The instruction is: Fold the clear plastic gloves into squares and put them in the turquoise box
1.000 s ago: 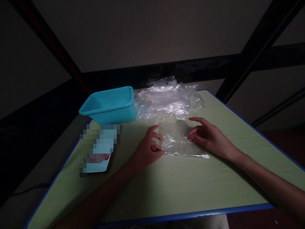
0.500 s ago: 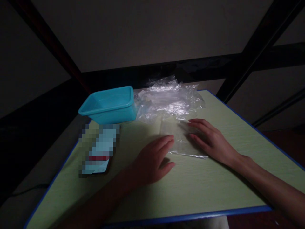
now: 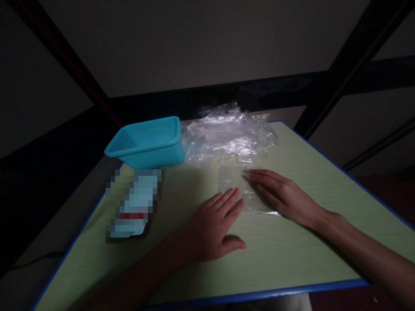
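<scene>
A clear plastic bag (image 3: 231, 177) lies flat on the table between my two hands. My left hand (image 3: 215, 226) is open, palm down, its fingertips at the bag's near left edge and its thumb spread out over the bare tabletop. My right hand (image 3: 280, 192) is open too, fingers stretched out to the left over the bag's right side. Whether the right fingertips press on the film or hover just above it, I cannot tell. Just beyond the flat bag is a pile of crumpled clear plastic bags (image 3: 227, 136).
A turquoise plastic basin (image 3: 149, 155) stands at the table's back left. In front of it lies a phone (image 3: 139, 203), its screen blurred by pixels. The pale green table (image 3: 275, 263) has a blue edge. Behind it rises a wall with dark beams (image 3: 207, 99).
My left hand has come slightly nearer and turned flatter, its fingers spreading. My right hand's fingers have moved down and a little left, straightening. The bag stays in place.
</scene>
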`<state>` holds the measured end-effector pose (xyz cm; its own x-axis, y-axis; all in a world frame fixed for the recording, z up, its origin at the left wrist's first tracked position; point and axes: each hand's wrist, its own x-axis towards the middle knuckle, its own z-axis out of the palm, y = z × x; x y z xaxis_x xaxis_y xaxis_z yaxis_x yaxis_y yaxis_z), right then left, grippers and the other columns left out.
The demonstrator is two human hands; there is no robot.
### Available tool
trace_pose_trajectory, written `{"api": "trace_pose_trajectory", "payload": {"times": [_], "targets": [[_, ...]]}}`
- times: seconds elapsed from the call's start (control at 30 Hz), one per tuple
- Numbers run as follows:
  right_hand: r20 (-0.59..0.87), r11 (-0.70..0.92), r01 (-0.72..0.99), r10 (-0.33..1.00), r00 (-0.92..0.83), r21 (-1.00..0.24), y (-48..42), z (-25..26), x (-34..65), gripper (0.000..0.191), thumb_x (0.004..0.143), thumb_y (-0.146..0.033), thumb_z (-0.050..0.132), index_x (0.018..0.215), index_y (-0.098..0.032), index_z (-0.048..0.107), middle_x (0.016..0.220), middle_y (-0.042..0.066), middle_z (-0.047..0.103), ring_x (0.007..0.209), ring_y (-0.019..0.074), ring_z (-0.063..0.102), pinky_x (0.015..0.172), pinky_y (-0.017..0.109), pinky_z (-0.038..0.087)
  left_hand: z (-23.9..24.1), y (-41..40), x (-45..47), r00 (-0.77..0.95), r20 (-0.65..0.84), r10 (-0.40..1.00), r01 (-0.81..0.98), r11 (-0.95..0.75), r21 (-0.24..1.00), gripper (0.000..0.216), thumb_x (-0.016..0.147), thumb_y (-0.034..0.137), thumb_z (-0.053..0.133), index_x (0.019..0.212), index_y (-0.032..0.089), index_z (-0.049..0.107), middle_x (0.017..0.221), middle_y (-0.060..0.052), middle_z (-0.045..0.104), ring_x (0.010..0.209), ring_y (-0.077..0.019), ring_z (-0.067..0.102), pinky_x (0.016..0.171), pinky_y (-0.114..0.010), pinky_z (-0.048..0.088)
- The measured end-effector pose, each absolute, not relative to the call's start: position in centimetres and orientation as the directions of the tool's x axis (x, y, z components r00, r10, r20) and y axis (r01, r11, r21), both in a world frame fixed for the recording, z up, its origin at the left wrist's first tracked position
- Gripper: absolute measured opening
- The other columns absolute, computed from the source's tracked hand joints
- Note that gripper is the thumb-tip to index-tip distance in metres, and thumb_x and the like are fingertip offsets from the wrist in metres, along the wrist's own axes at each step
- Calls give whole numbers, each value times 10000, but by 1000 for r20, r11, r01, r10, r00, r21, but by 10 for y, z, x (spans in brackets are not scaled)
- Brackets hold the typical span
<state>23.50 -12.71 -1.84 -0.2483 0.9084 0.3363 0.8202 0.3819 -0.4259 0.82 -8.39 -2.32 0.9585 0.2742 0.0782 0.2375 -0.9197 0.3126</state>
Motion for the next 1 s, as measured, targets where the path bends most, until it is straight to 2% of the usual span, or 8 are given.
{"api": "trace_pose_trajectory", "payload": {"times": [0.13,0.33,0.6,0.8,0.9,1.0], "targets": [[320,399,824,904,-282,-401,-126,-16,240,370,913,-205,336,1240,-183,507,1251,110,546,1147,225,509,973,469,420,-21,-84,9,960,53,276,248,-920,304,717,810,505,508,1353,80,311,1457,-212,205,1364,-291,152,1082,-465,224],[231,484,810,874,-428,-330,-128,-13,246,399,927,-256,355,1309,-181,440,1336,97,486,1249,217,413,1068,500,262,-20,-84,9,958,52,284,253,-912,323,712,802,485,533,1349,80,322,1452,-216,219,1359,-298,171,1085,-469,218],[131,545,772,836,-534,-327,-132,-26,248,514,923,-337,388,1403,-204,263,1438,89,309,1322,222,270,1084,504,190,-21,-84,9,957,71,282,242,-908,343,711,798,486,539,1356,106,316,1450,-212,230,1359,-298,169,1082,-477,218],[114,574,782,818,-564,-242,-135,-30,249,616,912,-406,392,1431,-203,131,1463,98,237,1338,235,214,1079,520,180,-18,-84,9,958,36,284,258,-912,319,712,800,480,538,1341,66,333,1447,-230,220,1356,-307,172,1082,-472,217],[117,585,768,809,-576,-261,-135,-27,249,696,884,-453,430,1436,-207,84,1469,102,221,1338,252,206,1079,531,168,-18,-84,9,959,36,281,257,-916,308,716,804,489,525,1345,66,322,1449,-226,219,1360,-301,160,1084,-468,213],[124,571,754,816,-565,-324,-134,-19,253,648,910,-424,379,1439,-228,59,1476,81,217,1346,238,187,1085,530,148,-20,-84,8,959,38,280,257,-919,298,740,810,479,518,1362,51,274,1454,-227,205,1365,-288,143,1091,-452,205]]}}
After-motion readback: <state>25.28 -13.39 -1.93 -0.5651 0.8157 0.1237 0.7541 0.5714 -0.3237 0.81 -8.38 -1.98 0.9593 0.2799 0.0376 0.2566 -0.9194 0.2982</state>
